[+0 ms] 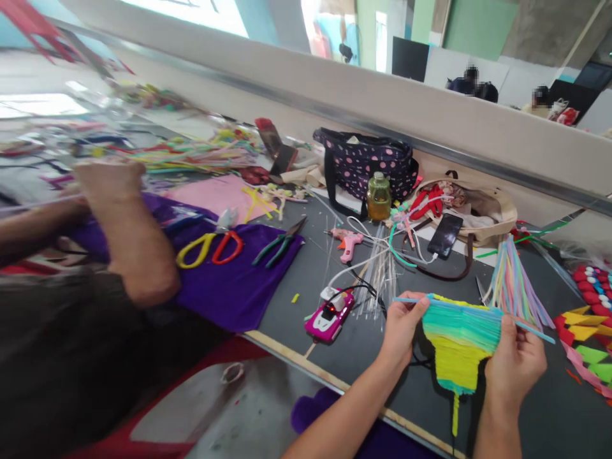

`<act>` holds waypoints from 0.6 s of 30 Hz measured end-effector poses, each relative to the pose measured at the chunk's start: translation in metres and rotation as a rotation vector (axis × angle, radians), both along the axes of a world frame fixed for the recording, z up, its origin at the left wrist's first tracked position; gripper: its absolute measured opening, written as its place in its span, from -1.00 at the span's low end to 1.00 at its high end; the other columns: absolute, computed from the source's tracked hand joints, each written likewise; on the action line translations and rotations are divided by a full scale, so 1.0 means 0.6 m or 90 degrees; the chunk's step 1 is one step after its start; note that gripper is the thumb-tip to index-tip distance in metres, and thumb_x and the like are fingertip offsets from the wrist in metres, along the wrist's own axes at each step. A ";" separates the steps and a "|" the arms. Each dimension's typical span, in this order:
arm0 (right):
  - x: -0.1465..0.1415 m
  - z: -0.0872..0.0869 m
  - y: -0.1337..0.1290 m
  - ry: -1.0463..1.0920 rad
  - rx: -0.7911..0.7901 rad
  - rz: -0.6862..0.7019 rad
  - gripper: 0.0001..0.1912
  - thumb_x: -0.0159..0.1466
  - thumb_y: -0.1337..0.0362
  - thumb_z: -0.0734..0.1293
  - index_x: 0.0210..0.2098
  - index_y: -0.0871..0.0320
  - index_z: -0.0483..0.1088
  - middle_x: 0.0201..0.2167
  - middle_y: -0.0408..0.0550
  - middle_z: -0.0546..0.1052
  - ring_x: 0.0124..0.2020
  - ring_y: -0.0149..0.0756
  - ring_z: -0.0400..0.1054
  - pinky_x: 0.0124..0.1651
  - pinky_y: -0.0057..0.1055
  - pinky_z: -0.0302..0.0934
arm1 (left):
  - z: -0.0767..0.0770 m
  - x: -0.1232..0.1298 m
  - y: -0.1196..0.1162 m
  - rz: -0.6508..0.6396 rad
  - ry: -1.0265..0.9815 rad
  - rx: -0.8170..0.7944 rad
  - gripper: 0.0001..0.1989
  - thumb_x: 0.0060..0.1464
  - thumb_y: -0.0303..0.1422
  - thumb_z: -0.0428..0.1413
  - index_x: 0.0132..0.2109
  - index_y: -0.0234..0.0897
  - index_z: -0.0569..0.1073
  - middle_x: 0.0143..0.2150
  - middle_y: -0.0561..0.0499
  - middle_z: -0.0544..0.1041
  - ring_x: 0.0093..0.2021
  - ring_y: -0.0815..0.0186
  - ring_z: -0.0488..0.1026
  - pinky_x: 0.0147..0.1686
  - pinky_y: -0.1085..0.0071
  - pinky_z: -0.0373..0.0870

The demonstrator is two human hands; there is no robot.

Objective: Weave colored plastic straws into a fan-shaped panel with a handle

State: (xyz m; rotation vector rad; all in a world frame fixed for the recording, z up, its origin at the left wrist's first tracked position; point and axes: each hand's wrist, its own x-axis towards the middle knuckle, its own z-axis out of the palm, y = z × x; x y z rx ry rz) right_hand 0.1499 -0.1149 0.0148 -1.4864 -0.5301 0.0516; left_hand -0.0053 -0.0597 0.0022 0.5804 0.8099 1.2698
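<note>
A fan-shaped craft piece made of yellow and teal pipe cleaners hangs between my hands, its wrapped yellow stem pointing down. Along its wide top edge runs a light blue pipe cleaner, with an end sticking out past each side. My left hand is closed, pinching the blue pipe cleaner at the piece's left top corner. At the right top corner my right hand is also closed, thumb pressing the same pipe cleaner against the piece. A bundle of pastel pipe cleaners lies just beyond my right hand.
A pink glue gun, a magenta power strip and clear glue sticks lie left of my hands. Behind are a phone and a bottle. A co-worker's arm reaches over purple cloth with pliers on it.
</note>
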 end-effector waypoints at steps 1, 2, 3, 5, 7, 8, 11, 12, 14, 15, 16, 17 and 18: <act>-0.001 0.000 0.000 0.031 0.013 0.003 -0.64 0.08 0.04 0.47 -0.34 0.24 0.48 -0.46 -0.07 0.52 -0.47 -0.29 0.38 -0.36 -0.36 0.32 | 0.003 0.000 0.001 0.005 0.000 0.005 -0.73 -0.16 -0.25 0.36 -0.41 -0.34 0.49 -0.38 -0.01 0.54 -0.40 0.37 0.43 -0.35 0.45 0.34; -0.001 0.002 0.000 0.063 0.027 0.007 -0.65 0.06 0.06 0.49 -0.35 0.23 0.48 -0.47 -0.08 0.52 -0.48 -0.30 0.37 -0.37 -0.37 0.32 | 0.007 0.000 0.002 0.014 0.000 0.010 -0.72 -0.17 -0.25 0.37 -0.41 -0.34 0.48 -0.40 0.00 0.53 -0.41 0.37 0.42 -0.37 0.46 0.33; -0.002 0.005 0.001 0.097 0.042 0.012 -0.65 0.04 0.08 0.50 -0.35 0.23 0.48 -0.47 -0.10 0.52 -0.50 -0.32 0.36 -0.38 -0.38 0.32 | 0.011 0.000 0.004 0.018 0.002 0.017 -0.71 -0.18 -0.25 0.37 -0.42 -0.34 0.48 -0.41 0.00 0.53 -0.41 0.37 0.42 -0.38 0.46 0.32; -0.002 0.012 0.002 0.162 0.064 0.035 -0.67 0.01 0.11 0.52 -0.37 0.22 0.47 -0.49 -0.14 0.51 -0.53 -0.35 0.35 -0.42 -0.41 0.32 | 0.021 0.001 0.010 0.023 0.013 0.032 -0.69 -0.19 -0.22 0.37 -0.41 -0.35 0.49 -0.44 0.01 0.51 -0.45 0.38 0.40 -0.41 0.47 0.30; -0.001 0.020 0.004 0.218 0.078 0.063 -0.67 -0.02 0.14 0.54 -0.37 0.22 0.47 -0.50 -0.16 0.50 -0.53 -0.37 0.35 -0.44 -0.43 0.33 | 0.030 0.001 0.018 0.040 0.029 0.056 -0.67 -0.21 -0.20 0.38 -0.43 -0.36 0.48 -0.45 0.01 0.51 -0.46 0.39 0.39 -0.43 0.48 0.29; 0.001 0.022 0.006 0.238 0.081 0.073 -0.66 -0.03 0.15 0.55 -0.37 0.22 0.47 -0.51 -0.17 0.50 -0.53 -0.38 0.35 -0.44 -0.43 0.34 | 0.034 0.002 0.024 0.045 0.036 0.068 -0.66 -0.22 -0.20 0.38 -0.43 -0.36 0.48 -0.47 0.02 0.50 -0.46 0.39 0.39 -0.43 0.49 0.28; 0.008 0.020 0.013 0.266 0.082 0.108 -0.63 -0.07 0.15 0.57 -0.37 0.22 0.47 -0.52 -0.18 0.49 -0.56 -0.41 0.33 -0.49 -0.47 0.31 | 0.044 0.002 0.043 0.042 0.048 0.091 -0.66 -0.25 -0.20 0.39 -0.43 -0.35 0.49 -0.51 0.05 0.48 -0.50 0.41 0.37 -0.45 0.49 0.26; 0.011 0.017 0.016 0.261 0.079 0.124 -0.63 -0.07 0.14 0.56 -0.37 0.23 0.47 -0.53 -0.19 0.49 -0.58 -0.42 0.32 -0.52 -0.48 0.29 | 0.047 0.002 0.050 0.037 0.045 0.093 -0.66 -0.25 -0.19 0.39 -0.43 -0.35 0.48 -0.52 0.05 0.48 -0.50 0.40 0.37 -0.45 0.49 0.27; 0.017 0.010 0.020 0.233 0.066 0.152 -0.63 -0.06 0.12 0.56 -0.37 0.23 0.48 -0.55 -0.20 0.47 -0.59 -0.44 0.30 -0.55 -0.51 0.24 | 0.050 0.000 0.063 0.025 0.037 0.096 -0.65 -0.26 -0.18 0.39 -0.43 -0.35 0.48 -0.51 0.03 0.50 -0.51 0.40 0.38 -0.44 0.48 0.28; 0.019 0.006 0.021 0.215 0.056 0.156 -0.63 -0.05 0.10 0.55 -0.38 0.23 0.48 -0.56 -0.20 0.47 -0.59 -0.45 0.29 -0.55 -0.53 0.23 | 0.051 -0.001 0.067 0.021 0.035 0.098 -0.65 -0.26 -0.18 0.39 -0.44 -0.35 0.48 -0.51 0.03 0.50 -0.51 0.40 0.38 -0.44 0.48 0.28; 0.021 0.003 0.022 0.197 0.044 0.155 -0.63 -0.04 0.09 0.54 -0.38 0.23 0.48 -0.57 -0.20 0.46 -0.59 -0.45 0.29 -0.55 -0.53 0.23 | 0.052 -0.002 0.071 0.014 0.036 0.102 -0.64 -0.27 -0.18 0.39 -0.44 -0.35 0.48 -0.52 0.03 0.50 -0.52 0.40 0.38 -0.45 0.48 0.27; 0.023 0.000 0.022 0.179 0.035 0.150 -0.62 -0.03 0.07 0.54 -0.39 0.23 0.48 -0.58 -0.20 0.46 -0.58 -0.44 0.29 -0.54 -0.53 0.23 | 0.052 -0.003 0.073 0.008 0.038 0.105 -0.64 -0.27 -0.19 0.39 -0.45 -0.35 0.47 -0.53 0.04 0.50 -0.53 0.41 0.37 -0.46 0.49 0.27; 0.023 -0.003 0.021 0.165 0.029 0.145 -0.62 -0.03 0.06 0.53 -0.39 0.23 0.49 -0.58 -0.19 0.47 -0.57 -0.43 0.30 -0.52 -0.52 0.24 | 0.052 -0.004 0.075 0.003 0.040 0.107 -0.64 -0.27 -0.19 0.40 -0.45 -0.35 0.47 -0.54 0.05 0.49 -0.54 0.42 0.37 -0.46 0.49 0.27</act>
